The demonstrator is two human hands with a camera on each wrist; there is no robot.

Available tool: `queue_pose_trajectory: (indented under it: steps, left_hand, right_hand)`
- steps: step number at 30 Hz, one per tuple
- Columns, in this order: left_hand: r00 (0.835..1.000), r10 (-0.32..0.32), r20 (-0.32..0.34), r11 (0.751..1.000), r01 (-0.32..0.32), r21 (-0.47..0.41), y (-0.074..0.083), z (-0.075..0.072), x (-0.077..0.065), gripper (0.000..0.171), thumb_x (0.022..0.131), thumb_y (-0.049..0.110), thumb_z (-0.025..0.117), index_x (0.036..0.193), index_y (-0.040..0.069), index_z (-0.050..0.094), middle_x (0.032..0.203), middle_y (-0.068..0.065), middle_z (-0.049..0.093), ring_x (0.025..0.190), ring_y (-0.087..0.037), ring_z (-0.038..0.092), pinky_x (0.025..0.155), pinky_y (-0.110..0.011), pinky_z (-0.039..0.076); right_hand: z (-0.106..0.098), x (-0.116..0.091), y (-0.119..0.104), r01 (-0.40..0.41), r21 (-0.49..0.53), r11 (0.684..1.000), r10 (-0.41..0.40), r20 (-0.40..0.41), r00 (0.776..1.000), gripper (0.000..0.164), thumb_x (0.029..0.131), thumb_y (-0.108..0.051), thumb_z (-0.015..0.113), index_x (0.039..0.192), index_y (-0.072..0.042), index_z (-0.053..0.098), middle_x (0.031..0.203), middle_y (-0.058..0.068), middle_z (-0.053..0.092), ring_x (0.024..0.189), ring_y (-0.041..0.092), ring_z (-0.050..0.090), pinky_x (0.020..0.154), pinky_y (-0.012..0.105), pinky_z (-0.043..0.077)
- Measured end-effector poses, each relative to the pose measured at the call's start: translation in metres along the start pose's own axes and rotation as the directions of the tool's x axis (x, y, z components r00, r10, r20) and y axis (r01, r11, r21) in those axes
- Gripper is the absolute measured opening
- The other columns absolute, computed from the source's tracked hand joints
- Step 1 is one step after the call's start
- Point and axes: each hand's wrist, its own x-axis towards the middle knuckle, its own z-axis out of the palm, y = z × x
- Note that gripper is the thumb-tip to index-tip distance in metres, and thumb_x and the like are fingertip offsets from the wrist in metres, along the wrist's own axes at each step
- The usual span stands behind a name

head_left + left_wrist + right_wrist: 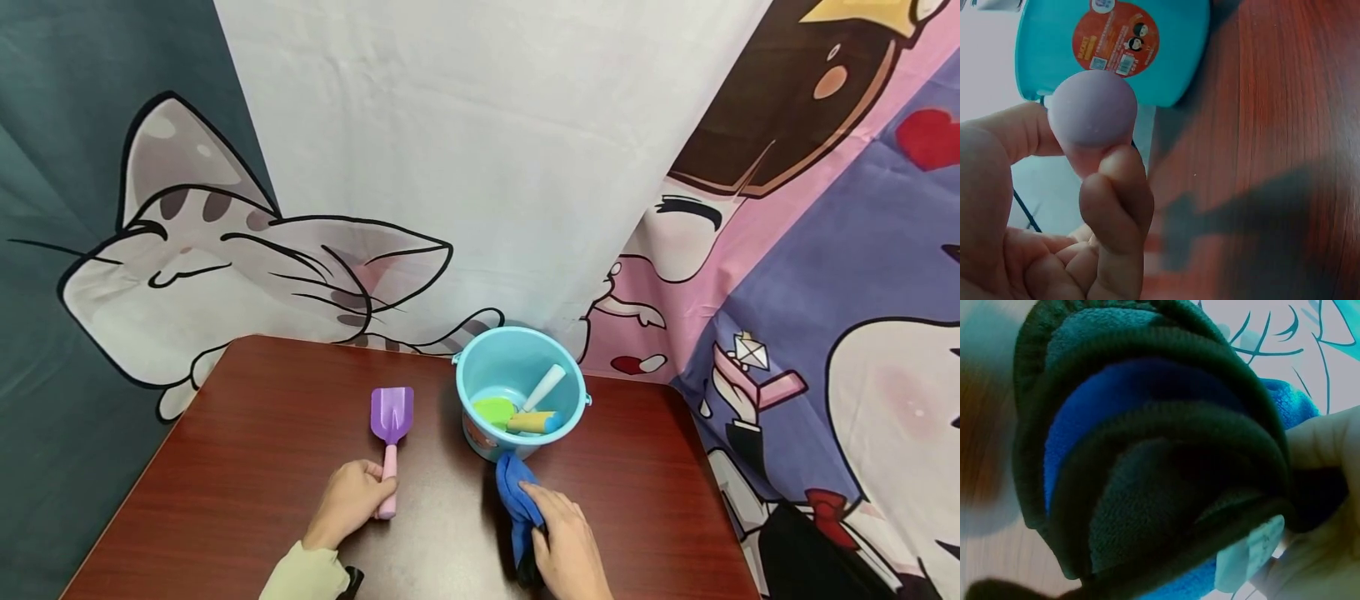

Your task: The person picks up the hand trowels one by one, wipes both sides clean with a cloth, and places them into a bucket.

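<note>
My left hand point(348, 504) pinches the pink handle of a toy shovel point(392, 414) with a purple blade, which points away from me. The rounded end of the shovel's handle point(1092, 111) faces the left wrist camera, between thumb and fingers. In my right hand point(566, 537) is a folded blue cloth point(516, 498), its dark edging point(1166, 425) and a pale tag point(1249, 555) visible up close. The cloth's far end lies right by the front of a light blue bucket point(480, 367); whether they touch I cannot tell.
Inside the bucket lie a green piece point(493, 411), a yellow piece with a blue end point(534, 422) and a white handle-like piece point(545, 387). The bucket stands near the back edge of the brown wooden table point(285, 417). Behind hangs a printed cartoon cloth point(480, 150).
</note>
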Motion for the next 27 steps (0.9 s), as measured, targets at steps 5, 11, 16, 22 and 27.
queue_pose_trajectory:
  steps: [5,11,16,22,27]
  left_hand:
    - [0.997,0.075,0.006,0.993,-0.075,0.094,0.0,-0.005,-0.011,0.014,0.068,0.021,0.07,0.077,0.011,0.065,0.059,0.008,0.054,0.056,-0.008,0.049,0.052,-0.026,0.039]
    - [0.987,0.143,0.066,0.973,-0.153,0.172,0.0,-0.01,-0.027,0.017,0.065,0.024,0.071,0.076,0.015,0.063,0.055,0.012,0.05,0.051,-0.003,0.048,0.052,-0.023,0.037]
    - [0.964,0.227,0.137,0.952,-0.25,0.178,0.0,-0.011,-0.039,0.018,0.067,0.024,0.071,0.08,0.014,0.062,0.048,0.017,0.048,0.042,0.001,0.048,0.049,-0.02,0.036]
    - [0.94,0.285,0.189,0.925,-0.321,0.202,-0.003,-0.014,-0.046,0.016,0.064,0.022,0.07,0.078,0.019,0.062,0.045,0.02,0.044,0.038,0.001,0.044,0.044,-0.019,0.033]
    - [0.921,0.354,0.165,0.896,-0.384,0.223,-0.007,-0.02,-0.045,0.014,0.062,0.019,0.07,0.076,0.023,0.068,0.058,0.02,0.05,0.05,0.002,0.042,0.048,-0.019,0.035]
  right_hand:
    - [0.0,0.0,-0.001,0.013,0.006,1.0,-0.012,-0.025,1.0,0.07,0.067,0.005,0.067,0.128,-0.025,0.055,0.123,-0.013,0.057,0.113,0.008,0.051,0.089,0.035,0.042]
    - [0.0,0.0,-0.002,0.019,0.004,1.0,-0.018,-0.042,0.999,0.07,0.066,0.006,0.066,0.128,-0.025,0.055,0.123,-0.013,0.056,0.114,0.008,0.05,0.089,0.035,0.042]
    - [0.001,0.0,-0.002,0.024,0.007,1.0,-0.024,-0.05,0.998,0.071,0.065,0.006,0.066,0.128,-0.024,0.056,0.124,-0.013,0.056,0.113,0.01,0.051,0.089,0.035,0.042]
    - [0.002,0.0,-0.004,0.044,0.008,0.999,-0.044,-0.048,0.998,0.07,0.065,0.006,0.066,0.128,-0.023,0.056,0.124,-0.012,0.056,0.114,0.01,0.051,0.091,0.035,0.041]
    - [0.002,0.001,-0.005,0.061,0.013,0.998,-0.06,-0.064,0.996,0.069,0.064,0.005,0.065,0.127,-0.022,0.057,0.124,-0.012,0.056,0.114,0.012,0.052,0.092,0.033,0.039]
